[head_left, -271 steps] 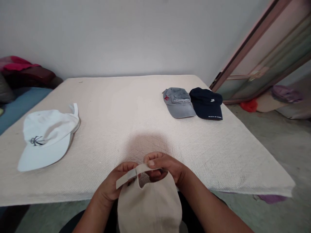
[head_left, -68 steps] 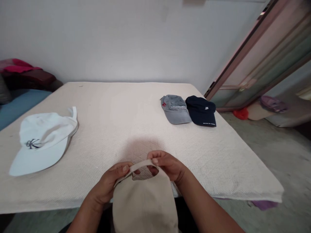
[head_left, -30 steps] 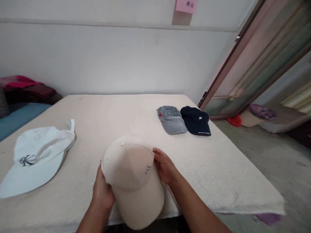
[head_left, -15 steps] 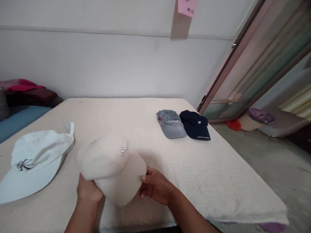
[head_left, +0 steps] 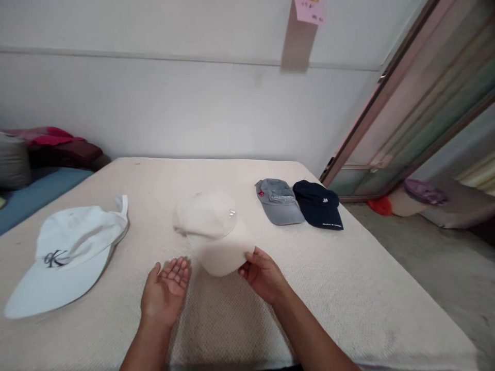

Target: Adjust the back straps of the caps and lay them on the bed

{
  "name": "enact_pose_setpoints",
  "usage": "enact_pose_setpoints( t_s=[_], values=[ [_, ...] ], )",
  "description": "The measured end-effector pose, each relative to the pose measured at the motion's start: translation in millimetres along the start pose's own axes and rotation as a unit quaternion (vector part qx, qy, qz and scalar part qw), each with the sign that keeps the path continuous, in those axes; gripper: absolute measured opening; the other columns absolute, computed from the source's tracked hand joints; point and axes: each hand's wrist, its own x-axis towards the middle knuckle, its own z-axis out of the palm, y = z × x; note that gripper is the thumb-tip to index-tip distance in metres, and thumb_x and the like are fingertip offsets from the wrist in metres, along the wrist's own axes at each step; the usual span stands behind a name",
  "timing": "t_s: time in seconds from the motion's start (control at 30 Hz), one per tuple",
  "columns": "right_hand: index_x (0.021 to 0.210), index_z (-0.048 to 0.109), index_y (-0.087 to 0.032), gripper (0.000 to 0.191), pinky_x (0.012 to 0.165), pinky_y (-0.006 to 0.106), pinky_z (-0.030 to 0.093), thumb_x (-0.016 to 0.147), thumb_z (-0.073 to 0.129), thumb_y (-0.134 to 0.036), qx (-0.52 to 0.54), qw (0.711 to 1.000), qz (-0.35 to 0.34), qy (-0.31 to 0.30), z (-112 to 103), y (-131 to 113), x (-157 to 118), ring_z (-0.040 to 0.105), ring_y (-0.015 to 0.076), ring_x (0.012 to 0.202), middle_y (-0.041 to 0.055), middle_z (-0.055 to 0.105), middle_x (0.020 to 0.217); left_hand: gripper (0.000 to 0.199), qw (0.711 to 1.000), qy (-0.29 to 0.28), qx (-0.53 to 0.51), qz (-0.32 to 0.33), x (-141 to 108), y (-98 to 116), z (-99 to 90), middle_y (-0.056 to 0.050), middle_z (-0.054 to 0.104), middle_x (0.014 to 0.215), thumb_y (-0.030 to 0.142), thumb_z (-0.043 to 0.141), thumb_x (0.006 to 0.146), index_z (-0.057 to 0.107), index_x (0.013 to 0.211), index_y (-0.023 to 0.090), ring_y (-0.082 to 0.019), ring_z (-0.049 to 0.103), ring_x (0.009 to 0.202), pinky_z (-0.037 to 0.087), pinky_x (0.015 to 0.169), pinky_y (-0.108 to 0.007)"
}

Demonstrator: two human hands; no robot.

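Observation:
A cream cap [head_left: 209, 219] with a small metallic emblem is over the middle of the cream-covered table [head_left: 328, 288], its brim toward me. My right hand [head_left: 263, 273] pinches the right edge of that brim between thumb and fingers. Palm up and fingers apart, my left hand [head_left: 166, 291] is empty, just left of the brim and not touching it. At the left lies a white cap [head_left: 77, 242] with a black monogram. A grey cap [head_left: 281, 202] and a navy cap [head_left: 317, 203] sit side by side, right of the cream cap.
A pale wall [head_left: 193, 108] with a pink note [head_left: 309, 11] stands behind the table. Back left are a grey cushion [head_left: 13, 162] and a blue surface [head_left: 58, 186]. Beyond the table's right edge, a red item [head_left: 379, 205] and a bin-like container [head_left: 406, 202] stand on the floor.
The cream cap has moved away from me and to the right, with my right hand still on its brim. My left hand has let go of it and opened. The view has shifted slightly.

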Motion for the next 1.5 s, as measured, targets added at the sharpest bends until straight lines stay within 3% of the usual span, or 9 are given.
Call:
enact_pose_setpoints(
  t_s=[0.13, 0.27, 0.5, 0.73, 0.93, 1.03, 1.27, 1.4, 1.5],
  values=[
    [0.085, 0.059, -0.018, 0.019, 0.057, 0.021, 0.047, 0.069, 0.069, -0.015, 0.016, 0.998, -0.057, 0.021, 6, -20, 30, 0.06, 0.0102, 0.067, -0.0003, 0.066, 0.083, 0.02, 1.0, -0.003, 0.008, -0.007, -1, 0, -2.1, -0.008, 0.059, 0.078, 0.018, 0.041, 0.085, 0.057, 0.077, 0.01, -0.012, 0.06, 0.065, 0.053, 0.053, -0.022],
    [0.072, 0.053, -0.019, 0.015, 0.057, 0.022, 0.048, 0.07, 0.065, -0.01, 0.019, 0.99, -0.113, 0.087, 7, -41, 75, 0.061, 0.0104, 0.065, -0.0021, 0.066, 0.075, 0.02, 0.999, -0.019, 0.02, -0.025, -2, -1, -3.1, -0.006, 0.059, 0.074, 0.014, 0.041, 0.085, 0.057, 0.073, 0.01, -0.01, 0.058, 0.058, 0.049, 0.048, -0.02],
    [0.075, 0.049, -0.019, 0.016, 0.057, 0.024, 0.053, 0.074, 0.059, -0.007, -0.008, 0.983, -0.089, 0.161, -28, -45, 136, 0.064, 0.0126, 0.063, 0.0001, 0.064, 0.065, 0.021, 0.999, -0.031, 0.015, -0.041, -3, -1, -3.5, -0.005, 0.059, 0.071, 0.011, 0.042, 0.084, 0.057, 0.071, 0.011, -0.009, 0.055, 0.053, 0.046, 0.043, -0.018],
    [0.076, 0.049, -0.018, 0.014, 0.061, 0.025, 0.055, 0.075, 0.063, -0.013, -0.048, 0.98, -0.094, 0.169, -39, -36, 135, 0.066, 0.0147, 0.069, 0.0032, 0.065, 0.068, 0.019, 0.999, -0.03, 0.018, -0.041, -3, -2, -4.5, -0.004, 0.059, 0.07, 0.01, 0.044, 0.083, 0.058, 0.07, 0.011, -0.008, 0.053, 0.05, 0.044, 0.042, -0.017],
    [0.074, 0.05, -0.015, 0.016, 0.063, 0.029, 0.055, 0.072, 0.064, -0.021, -0.128, 0.974, -0.093, 0.161, -38, -28, 111, 0.067, 0.0197, 0.073, 0.0102, 0.066, 0.073, 0.019, 0.999, -0.03, 0.004, -0.03, -3, 5, -9.0, -0.004, 0.059, 0.069, 0.009, 0.044, 0.082, 0.058, 0.07, 0.011, -0.007, 0.052, 0.05, 0.043, 0.041, -0.017],
    [0.076, 0.05, -0.016, 0.016, 0.056, 0.029, 0.052, 0.069, 0.063, -0.024, -0.19, 0.961, -0.114, 0.164, -38, -15, 96, 0.066, 0.0182, 0.065, 0.0072, 0.065, 0.07, 0.019, 0.999, -0.011, -0.028, -0.015, -1, 13, -11.1, -0.004, 0.059, 0.067, 0.008, 0.043, 0.081, 0.058, 0.069, 0.011, -0.007, 0.051, 0.048, 0.041, 0.039, -0.017],
    [0.078, 0.057, -0.02, 0.013, 0.052, 0.025, 0.04, 0.068, 0.056, -0.028, -0.346, 0.91, -0.163, 0.162, -32, 21, 73, 0.053, 0.0138, 0.053, -0.0011, 0.059, 0.058, 0.018, 0.992, 0.031, -0.098, 0.068, 4, 48, -28.8, 0.0, 0.055, 0.059, 0.003, 0.042, 0.076, 0.054, 0.065, 0.011, -0.004, 0.045, 0.04, 0.036, 0.036, -0.014],
    [0.081, 0.059, -0.019, 0.019, 0.055, 0.027, 0.039, 0.074, 0.05, -0.033, -0.578, 0.762, -0.232, 0.179, -37, 22, 76, 0.051, 0.015, 0.053, 0.0001, 0.059, 0.059, 0.018, 0.982, 0.075, -0.117, 0.13, 7, 77, -53.4, 0.0, 0.054, 0.058, 0.0, 0.041, 0.072, 0.052, 0.064, 0.012, -0.004, 0.045, 0.04, 0.034, 0.035, -0.013],
    [0.082, 0.058, -0.019, 0.02, 0.057, 0.027, 0.039, 0.077, 0.046, -0.034, -0.628, 0.714, -0.252, 0.179, -40, 21, 79, 0.053, 0.0156, 0.055, 0.0011, 0.06, 0.061, 0.018, 0.97, 0.112, -0.126, 0.172, 8, 99, -75.4, 0.001, 0.052, 0.058, -0.002, 0.04, 0.07, 0.05, 0.063, 0.013, -0.004, 0.045, 0.041, 0.033, 0.035, -0.012]
  ],
)
